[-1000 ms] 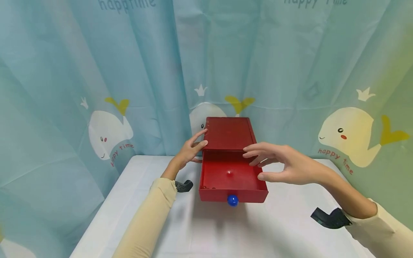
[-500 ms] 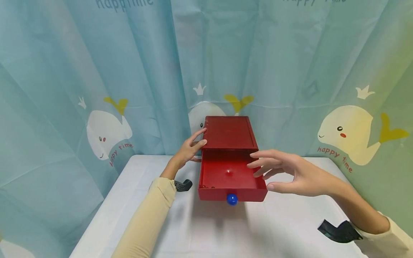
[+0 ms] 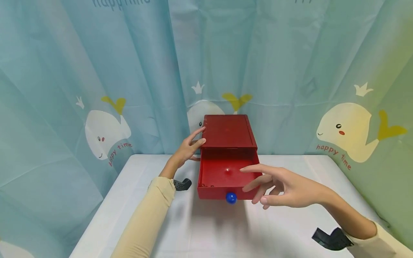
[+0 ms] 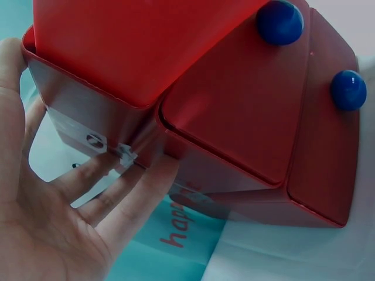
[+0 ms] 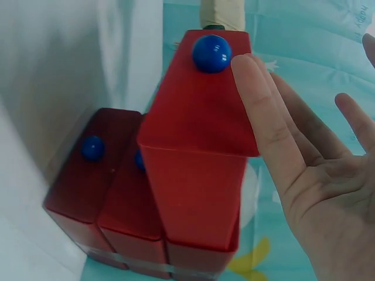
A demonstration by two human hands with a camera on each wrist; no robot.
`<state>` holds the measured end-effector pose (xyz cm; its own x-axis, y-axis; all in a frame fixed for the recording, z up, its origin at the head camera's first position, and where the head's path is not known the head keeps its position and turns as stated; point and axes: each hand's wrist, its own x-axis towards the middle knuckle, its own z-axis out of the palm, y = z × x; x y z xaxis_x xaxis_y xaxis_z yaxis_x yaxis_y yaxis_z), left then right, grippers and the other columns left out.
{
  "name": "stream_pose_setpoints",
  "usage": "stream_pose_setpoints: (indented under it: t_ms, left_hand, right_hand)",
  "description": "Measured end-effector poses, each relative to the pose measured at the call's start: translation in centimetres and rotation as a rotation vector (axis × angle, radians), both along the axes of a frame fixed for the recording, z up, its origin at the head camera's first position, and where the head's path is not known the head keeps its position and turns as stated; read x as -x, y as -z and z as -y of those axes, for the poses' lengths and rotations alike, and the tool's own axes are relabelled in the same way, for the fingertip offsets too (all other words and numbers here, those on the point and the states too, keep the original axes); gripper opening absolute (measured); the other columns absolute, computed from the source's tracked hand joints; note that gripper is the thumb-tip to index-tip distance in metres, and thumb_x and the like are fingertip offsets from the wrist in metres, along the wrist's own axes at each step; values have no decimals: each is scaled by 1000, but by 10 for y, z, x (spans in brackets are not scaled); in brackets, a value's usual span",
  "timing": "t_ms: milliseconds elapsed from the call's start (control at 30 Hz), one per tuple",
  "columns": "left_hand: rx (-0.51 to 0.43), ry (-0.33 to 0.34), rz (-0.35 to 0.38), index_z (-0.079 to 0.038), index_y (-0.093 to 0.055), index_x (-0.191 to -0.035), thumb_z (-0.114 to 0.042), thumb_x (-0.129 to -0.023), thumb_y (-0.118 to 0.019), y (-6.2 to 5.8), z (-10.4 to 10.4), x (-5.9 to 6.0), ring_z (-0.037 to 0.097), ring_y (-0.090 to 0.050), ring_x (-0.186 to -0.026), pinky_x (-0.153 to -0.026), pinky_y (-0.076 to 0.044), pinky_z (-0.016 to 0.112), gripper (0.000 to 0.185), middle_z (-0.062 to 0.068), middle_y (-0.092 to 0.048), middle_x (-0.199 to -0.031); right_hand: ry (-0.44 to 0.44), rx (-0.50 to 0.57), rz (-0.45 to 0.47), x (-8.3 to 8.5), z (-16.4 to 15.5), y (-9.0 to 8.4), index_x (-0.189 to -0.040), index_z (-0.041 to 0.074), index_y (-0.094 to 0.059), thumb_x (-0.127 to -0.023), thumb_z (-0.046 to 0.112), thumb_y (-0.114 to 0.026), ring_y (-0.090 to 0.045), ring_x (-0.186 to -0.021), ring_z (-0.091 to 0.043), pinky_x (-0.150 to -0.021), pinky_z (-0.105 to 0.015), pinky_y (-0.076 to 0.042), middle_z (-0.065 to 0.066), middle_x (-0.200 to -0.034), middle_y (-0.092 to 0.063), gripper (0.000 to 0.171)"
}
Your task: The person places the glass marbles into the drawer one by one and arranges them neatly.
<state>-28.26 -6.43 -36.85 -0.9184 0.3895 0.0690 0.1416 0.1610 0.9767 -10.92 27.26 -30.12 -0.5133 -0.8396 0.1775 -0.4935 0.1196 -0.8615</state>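
A red box (image 3: 229,132) stands at the far middle of the white table (image 3: 209,233), against the curtain (image 3: 96,71). Its top drawer (image 3: 226,179) is pulled out toward the person, long axis running from the curtain to the near edge, its front panel and blue knob (image 3: 231,197) facing the person. The wrist views show further drawers below with blue knobs (image 4: 348,89), pushed in.

The left hand (image 3: 188,147) rests flat against the box's left side, fingers straight and touching its upper edge. The right hand (image 3: 284,188) hovers spread and holds nothing, its fingers near the drawer's right front corner; in the right wrist view a fingertip lies just beside the knob, though contact cannot be told.

The curtain bears white whales and red lettering reading "happy time" (image 3: 333,154).

Compared with a second ago, the right hand has dropped from the box's front top edge to the drawer's front corner, closer to the knob. The left hand, box and drawer are as they were.
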Motion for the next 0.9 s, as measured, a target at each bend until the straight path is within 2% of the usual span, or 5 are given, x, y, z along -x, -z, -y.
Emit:
stream_pose_setpoints:
  t_ms: [167, 433, 567, 767, 900]
  left_hand:
    - [0, -3, 4, -44, -38, -157, -43, -101, -60, -1, 0, 1, 36, -51, -136, -84, -59, 58, 60, 15, -46, -155]
    - [7, -14, -1, -44, -38, -156, -44, -101, -60, -1, 0, 0, 36, -52, -135, -84, -59, 57, 60, 14, -47, -154]
    - [10, -15, -2, -44, -38, -157, -44, -101, -60, -1, 0, -1, 37, -52, -135, -83, -59, 57, 61, 14, -46, -155]
    - [10, -18, 2, -45, -38, -156, -45, -100, -61, -1, 0, -1, 36, -52, -136, -84, -59, 57, 61, 13, -46, -156]
    - [10, -18, 4, -45, -38, -156, -46, -100, -61, -1, -1, -1, 36, -51, -136, -85, -59, 58, 61, 12, -45, -156]
  right_hand:
    - [-21, -4, 64, -3, 1, 7, -158, 13, -34, -97, -1, -66, -74, -99, -28, -72, -46, -63, -19, -132, -65, 70]
    - [2, -110, 103, -12, 8, 17, -158, 14, -35, -98, 7, -68, -74, -102, -25, -75, -41, -63, -10, -137, -64, 68]
    - [-9, -129, 147, -14, 14, 28, -158, 17, -35, -98, 10, -69, -73, -105, -24, -77, -40, -63, -12, -143, -59, 69]
    - [13, -116, 238, -14, 25, 50, -159, 22, -34, -98, 14, -69, -68, -113, -24, -81, -39, -62, -16, -153, -43, 70]
    - [49, -86, 209, -14, 33, 62, -158, 22, -34, -98, 13, -69, -68, -112, -23, -82, -38, -62, -15, -149, -44, 70]
